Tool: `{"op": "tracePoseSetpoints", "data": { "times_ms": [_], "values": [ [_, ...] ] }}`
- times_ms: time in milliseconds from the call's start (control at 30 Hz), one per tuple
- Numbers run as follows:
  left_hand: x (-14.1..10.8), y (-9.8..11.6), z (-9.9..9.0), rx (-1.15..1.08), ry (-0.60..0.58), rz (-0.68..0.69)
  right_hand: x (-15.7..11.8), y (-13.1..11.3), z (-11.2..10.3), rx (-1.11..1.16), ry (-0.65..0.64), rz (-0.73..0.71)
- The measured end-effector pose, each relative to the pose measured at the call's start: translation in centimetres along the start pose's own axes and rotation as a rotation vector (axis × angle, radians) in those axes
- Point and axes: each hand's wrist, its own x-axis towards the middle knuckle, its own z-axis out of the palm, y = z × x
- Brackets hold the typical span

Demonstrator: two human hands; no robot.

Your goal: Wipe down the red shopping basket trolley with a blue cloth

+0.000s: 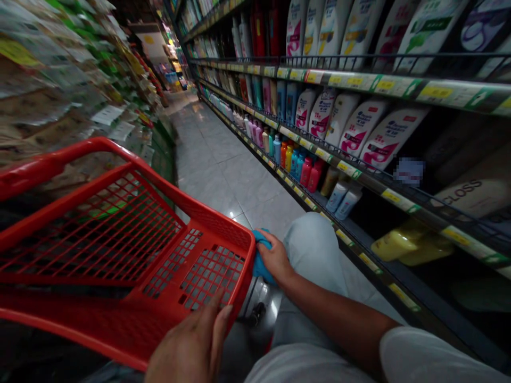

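Red shopping cart (191,205), plastic, lattice-walled: left and near, handle at far left. Hazard: might roll or swing if pressed from one side; wheels not visible, so whether it is braked cannot be told.

Blue cloth (261,266), one, bunched: outside the cart's right end, touching or nearly so. Hazard: could snag on the rim or slip if the fingers loosened.

Right hand (275,260): closed over the cloth. Hazard: knuckles might knock the knee just beside it, room being tight.

Left hand (191,346): at the cart's near rim, fingers extended; palm hidden, grip cannot be told. Hazard: a light hold would steady the cart poorly.

Knee (313,239), in pale denim: between cart and shelving (359,85). Hazard: a sideways shift could nudge stock.

White bottles (347,202), lowest shelf, right: near the front edge, leaning in view; could topple if bumped.
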Motion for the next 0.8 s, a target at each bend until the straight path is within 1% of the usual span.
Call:
{"op": "tracePoseSetpoints", "data": {
  "times_ms": [67,133,167,200,233,333,367,400,433,533,567,600,633,733,767,800],
  "values": [
    [0.0,1.6,0.8,0.065,0.006,-0.066,-0.6,-1.7,-0.3,0.0,-0.021,-0.03],
    [-0.2,2.3,1.5,0.127,0.027,-0.062,-0.3,-3.1,-0.5,0.02,-0.067,-0.088],
    [-0.4,2.3,1.7,0.154,0.037,-0.043,-0.1,-3.4,-0.5,0.028,-0.099,-0.114],
    [-0.7,2.1,1.8,0.178,0.037,-0.02,0.0,-3.3,-0.5,0.028,-0.133,-0.117],
    [-1.0,1.8,1.7,0.2,0.032,0.0,0.0,-2.8,-0.4,0.018,-0.172,-0.089],
    [-1.9,0.8,1.0,0.262,0.029,0.032,-1.0,-0.7,0.1,-0.044,-0.315,0.104],
    [-2.1,0.5,0.7,0.278,0.033,0.041,-1.5,-0.3,0.3,-0.044,-0.351,0.148],
    [-2.3,0.2,0.3,0.29,0.033,0.05,-1.9,-0.3,0.4,-0.021,-0.371,0.155],
    [-2.5,-0.1,0.0,0.298,0.029,0.062,-2.1,-0.6,0.5,0.021,-0.372,0.122],
    [-3.0,-0.8,-0.8,0.298,0.001,0.105,-2.3,-2.3,0.7,0.159,-0.335,-0.079],
    [-3.2,-1.2,-0.9,0.296,-0.008,0.116,-2.2,-2.5,0.9,0.18,-0.327,-0.117],
    [-3.5,-1.6,-1.0,0.292,-0.013,0.122,-2.3,-2.5,1.1,0.181,-0.323,-0.117],
    [-3.8,-2.0,-1.1,0.283,-0.02,0.127,-2.5,-2.1,1.3,0.166,-0.326,-0.075],
    [-4.7,-3.3,-1.3,0.235,-0.058,0.105,-3.5,0.0,2.2,0.093,-0.363,0.158],
    [-5.0,-3.7,-1.5,0.207,-0.077,0.087,-3.8,0.4,2.5,0.08,-0.363,0.2],
    [-5.1,-4.1,-1.8,0.172,-0.106,0.062,-3.8,0.4,2.7,0.081,-0.352,0.201]
  ]
}}
